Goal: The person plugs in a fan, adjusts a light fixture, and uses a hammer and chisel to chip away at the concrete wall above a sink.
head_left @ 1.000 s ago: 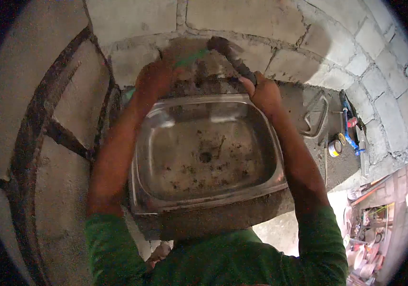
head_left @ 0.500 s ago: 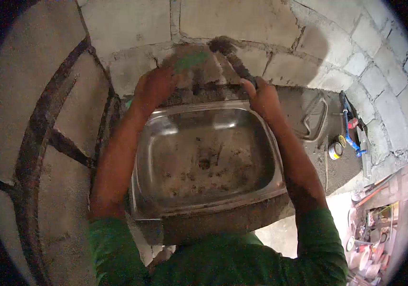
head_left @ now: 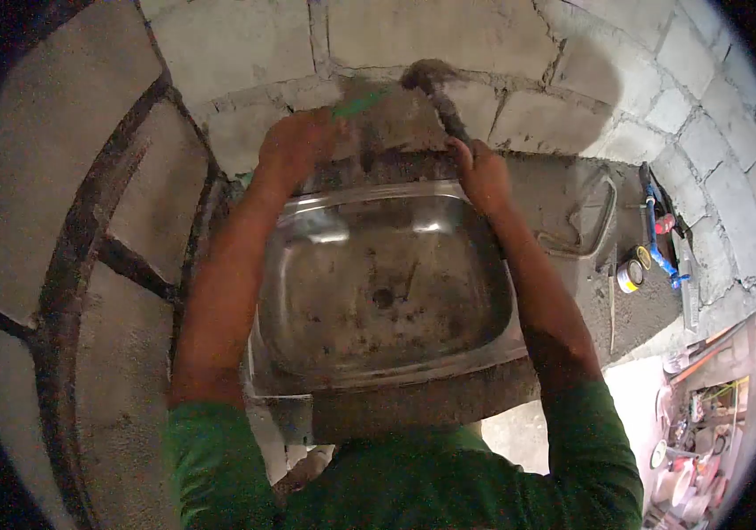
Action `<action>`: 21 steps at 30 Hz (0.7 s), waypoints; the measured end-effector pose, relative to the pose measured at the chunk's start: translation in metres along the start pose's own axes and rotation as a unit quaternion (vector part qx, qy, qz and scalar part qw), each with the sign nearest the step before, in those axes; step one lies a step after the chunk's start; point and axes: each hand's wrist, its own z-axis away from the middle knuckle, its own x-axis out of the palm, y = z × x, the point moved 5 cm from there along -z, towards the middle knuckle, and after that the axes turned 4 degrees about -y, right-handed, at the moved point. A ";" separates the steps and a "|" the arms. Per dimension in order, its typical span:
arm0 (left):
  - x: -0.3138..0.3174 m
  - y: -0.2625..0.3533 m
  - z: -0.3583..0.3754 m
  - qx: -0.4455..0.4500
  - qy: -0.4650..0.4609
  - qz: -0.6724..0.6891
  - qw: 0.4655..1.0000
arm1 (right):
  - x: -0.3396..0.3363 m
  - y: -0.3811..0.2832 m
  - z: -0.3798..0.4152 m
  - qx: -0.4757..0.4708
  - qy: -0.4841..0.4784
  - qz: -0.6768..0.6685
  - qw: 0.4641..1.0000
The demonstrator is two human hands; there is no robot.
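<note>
My left hand (head_left: 296, 146) is closed and smeared by motion, close to the block wall behind the sink. A thin green tool (head_left: 360, 104) sticks out of it to the right; its exact kind is blurred. My right hand (head_left: 486, 179) wraps round the handle of a dark brush-like tool (head_left: 448, 110), whose dark rounded head rests at or near the wall. A damp-looking darker patch (head_left: 395, 124) of wall lies between the two tools. Below both hands is a stainless steel sink (head_left: 378, 340), its basin marked with dirt, set into a rough cement counter.
On the counter to the right lie a bent metal frame (head_left: 603, 221), a small open can (head_left: 630, 276), a blue pipe-like piece (head_left: 656, 238) and a thin stick (head_left: 612, 309). The block wall (head_left: 422, 35) curves round behind. Assorted clutter (head_left: 696, 459) sits low at the right.
My left hand and the green tool have shifted slightly right and up along the wall. The brush-like tool's head has moved a little right and up. The view has shifted slightly.
</note>
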 end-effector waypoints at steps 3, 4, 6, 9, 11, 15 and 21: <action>-0.003 0.003 -0.006 0.015 0.014 -0.003 1.000 | -0.024 0.010 0.009 -0.053 0.098 0.008 0.994; 0.011 -0.010 -0.016 0.012 0.012 0.001 1.000 | -0.037 0.008 0.009 -0.119 0.159 0.032 0.980; 0.021 -0.022 -0.028 0.144 0.150 0.100 0.973 | -0.060 -0.010 0.016 -0.195 0.210 0.053 0.957; 0.005 0.006 -0.032 -0.036 -0.049 -0.060 0.996 | -0.094 -0.029 0.016 -0.092 0.055 -0.137 0.985; -0.005 0.026 -0.003 -0.078 -0.035 -0.024 0.996 | -0.098 -0.011 0.014 -0.184 0.060 -0.073 0.978; 0.002 0.028 0.013 -0.113 0.006 -0.010 0.994 | -0.102 0.006 0.035 -0.118 -0.007 -0.124 0.985; 0.009 0.039 0.009 -0.140 -0.003 -0.033 0.990 | -0.116 -0.009 0.022 -0.137 -0.035 -0.211 0.967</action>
